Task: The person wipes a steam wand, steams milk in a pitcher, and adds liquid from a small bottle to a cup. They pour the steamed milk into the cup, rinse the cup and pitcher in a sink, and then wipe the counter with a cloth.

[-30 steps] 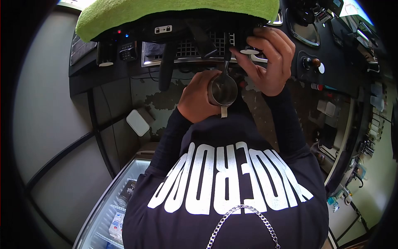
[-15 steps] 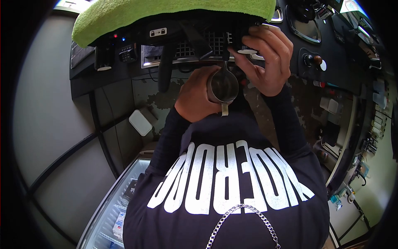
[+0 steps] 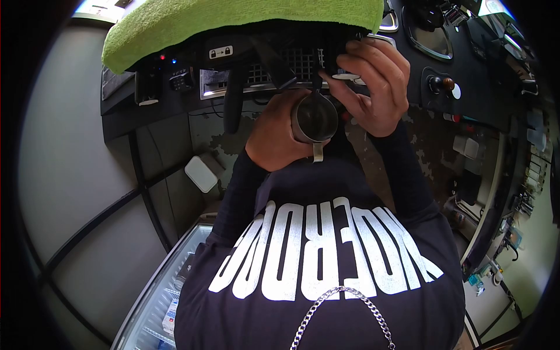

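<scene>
My left hand [image 3: 273, 129] is wrapped around the side of a metal milk pitcher [image 3: 315, 121], whose handle points toward my body. The lower end of a steam wand [image 3: 317, 87] reaches into the pitcher's mouth; its tip and the contents are too dark to make out. Up and to the right, my right hand [image 3: 378, 84] is curled around a dark knob with a pale end cap [image 3: 345, 76] on the front of the espresso machine [image 3: 251, 49]. Its fingertips are partly hidden against the machine. A portafilter handle [image 3: 233, 102] hangs left of the pitcher.
A green towel [image 3: 245, 17] covers the machine's top. Below its front is a drip tray grate [image 3: 256, 73]. At right, a tamper with a wooden knob [image 3: 447, 84] stands on the black counter [image 3: 429, 108]. A glass-fronted fridge [image 3: 160, 291] is at lower left.
The view has shifted slightly. Both hands keep nearly the same places, the left on the pitcher and the right at the knob, with the right fingers moved a little.
</scene>
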Demonstrator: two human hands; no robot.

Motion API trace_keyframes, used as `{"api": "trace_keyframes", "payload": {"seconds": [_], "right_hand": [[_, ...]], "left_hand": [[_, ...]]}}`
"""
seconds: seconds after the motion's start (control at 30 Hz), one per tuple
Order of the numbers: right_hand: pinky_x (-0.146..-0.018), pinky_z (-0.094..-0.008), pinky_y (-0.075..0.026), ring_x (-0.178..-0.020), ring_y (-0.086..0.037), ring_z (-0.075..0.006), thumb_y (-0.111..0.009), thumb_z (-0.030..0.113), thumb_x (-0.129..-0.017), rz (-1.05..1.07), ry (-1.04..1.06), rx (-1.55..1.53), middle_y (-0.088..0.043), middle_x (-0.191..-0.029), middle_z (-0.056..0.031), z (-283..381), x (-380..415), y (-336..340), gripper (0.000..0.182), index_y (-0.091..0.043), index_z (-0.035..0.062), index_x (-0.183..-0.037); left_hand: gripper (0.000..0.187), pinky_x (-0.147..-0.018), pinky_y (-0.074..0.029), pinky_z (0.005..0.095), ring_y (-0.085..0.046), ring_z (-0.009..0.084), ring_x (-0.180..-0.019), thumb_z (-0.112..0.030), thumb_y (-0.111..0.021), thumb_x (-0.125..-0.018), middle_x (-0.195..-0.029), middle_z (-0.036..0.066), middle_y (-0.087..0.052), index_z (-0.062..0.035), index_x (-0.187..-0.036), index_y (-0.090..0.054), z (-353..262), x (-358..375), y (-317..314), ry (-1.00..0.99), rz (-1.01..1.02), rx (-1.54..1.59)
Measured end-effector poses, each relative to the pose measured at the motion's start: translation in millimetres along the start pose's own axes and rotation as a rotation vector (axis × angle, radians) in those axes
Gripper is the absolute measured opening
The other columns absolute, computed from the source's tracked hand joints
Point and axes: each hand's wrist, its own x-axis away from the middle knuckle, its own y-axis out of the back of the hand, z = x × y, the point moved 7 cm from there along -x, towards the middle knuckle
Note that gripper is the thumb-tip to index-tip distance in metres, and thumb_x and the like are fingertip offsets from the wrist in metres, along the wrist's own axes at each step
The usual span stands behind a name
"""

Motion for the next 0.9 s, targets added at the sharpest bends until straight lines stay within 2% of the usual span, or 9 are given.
{"api": "trace_keyframes", "payload": {"seconds": [0.2, 0.4, 0.47, 0.5, 0.53, 0.57, 0.6, 0.67, 0.9], "right_hand": [[-0.097, -0.036, -0.052, -0.114, -0.063, -0.026, -0.083, 0.012, -0.071, 0.002, -0.011, -0.02, -0.068, -0.122, -0.0048, 0.4, -0.4, -0.4, 0.04, -0.075, 0.0083, -0.111], [-0.1, -0.0393, -0.054, -0.117, -0.063, -0.0294, -0.078, 0.009, -0.07, 0.06, 0.058, -0.065, -0.069, -0.118, -0.0063, 4.2, -6.9, -6.5, 0.035, -0.076, 0.0069, -0.104], [-0.096, -0.0412, -0.055, -0.109, -0.066, -0.0292, -0.072, 0.011, -0.068, 0.13, 0.028, -0.176, -0.07, -0.106, -0.0087, 7.3, -19.4, -9.7, 0.021, -0.076, 0.0056, -0.088], [-0.096, -0.0412, -0.055, -0.109, -0.066, -0.0292, -0.072, 0.011, -0.068, 0.128, 0.029, -0.175, -0.07, -0.106, -0.0087, 6.7, -23.6, -14.7, 0.021, -0.076, 0.0056, -0.088], [-0.089, -0.0416, -0.056, -0.097, -0.066, -0.0289, -0.065, 0.015, -0.074, 0.075, 0.097, -0.235, -0.068, -0.09, -0.0093, 9.0, -27.8, -18.2, 0.012, -0.07, 0.0043, -0.076], [-0.083, -0.042, -0.057, -0.084, -0.067, -0.0287, -0.058, 0.019, -0.08, 0.022, 0.166, -0.294, -0.066, -0.075, -0.0099, 11.5, -31.3, -19.3, 0.024, -0.064, 0.0029, -0.063], [-0.083, -0.042, -0.057, -0.084, -0.067, -0.0287, -0.058, 0.019, -0.08, 0.021, 0.168, -0.292, -0.066, -0.075, -0.0099, 10.9, -35.2, -22.0, 0.024, -0.064, 0.0029, -0.063], [-0.07, -0.0396, -0.057, -0.064, -0.063, -0.0265, -0.06, 0.02, -0.08, -0.003, 0.217, -0.361, -0.056, -0.058, -0.0079, 12.9, -41.9, -22.5, 0.031, -0.056, 0.0036, -0.054], [-0.065, -0.0367, -0.055, -0.058, -0.06, -0.0245, -0.059, 0.019, -0.08, 0.119, 0.271, -0.365, -0.051, -0.054, -0.0059, 16.9, -48.4, -25.3, 0.032, -0.051, 0.0051, -0.052]], "left_hand": [[0.091, -0.091, -0.056, 0.0382, -0.07, 0.0305, -0.106, -0.029, -0.096, -0.06, -0.117, 0.02, -0.065, 0.0044, -0.132, -0.053, -4.6, -2.9, 2.0, -0.01, -0.007, -0.015], [0.088, -0.092, -0.054, 0.0414, -0.067, 0.0345, -0.107, -0.03, -0.096, -0.059, -0.118, 0.02, -0.065, 0.0028, -0.13, -0.055, -5.5, -4.1, 2.5, 0.012, -0.021, -0.003], [0.083, -0.094, -0.053, 0.0445, -0.065, 0.0378, -0.11, -0.031, -0.095, -0.059, -0.118, 0.02, -0.065, 0.0007, -0.126, -0.057, -3.9, -4.3, 2.8, 0.031, -0.031, 0.031], [0.082, -0.094, -0.053, 0.0445, -0.065, 0.0382, -0.11, -0.03, -0.095, -0.059, -0.118, 0.021, -0.065, 0.0003, -0.126, -0.058, -1.9, -4.4, 1.4, 0.03, -0.018, 0.055], [0.081, -0.093, -0.053, 0.0445, -0.065, 0.0387, -0.109, -0.029, -0.094, -0.059, -0.117, 0.021, -0.065, -0.0001, -0.126, -0.058, -1.1, -4.7, 0.1, 0.028, -0.004, 0.079], [0.081, -0.093, -0.053, 0.0445, -0.065, 0.0387, -0.109, -0.029, -0.094, -0.059, -0.117, 0.021, -0.065, -0.0001, -0.126, -0.058, -1.7, -5.2, 0.4, 0.025, -0.003, 0.078], [0.079, -0.093, -0.053, 0.0447, -0.065, 0.0391, -0.108, -0.027, -0.094, -0.06, -0.117, 0.021, -0.065, -0.0006, -0.126, -0.058, -2.7, -5.4, 0.4, 0.022, 0.004, 0.066], [0.078, -0.093, -0.053, 0.0449, -0.065, 0.0395, -0.108, -0.026, -0.093, -0.06, -0.116, 0.021, -0.065, -0.0011, -0.125, -0.059, -3.2, -6.2, 0.9, 0.018, 0.01, 0.052], [0.076, -0.094, -0.052, 0.0451, -0.065, 0.0397, -0.108, -0.022, -0.092, -0.058, -0.117, 0.021, -0.066, -0.0021, -0.124, -0.06, 4.9, -2.6, -8.4, 0.001, 0.08, 0.0]]}}
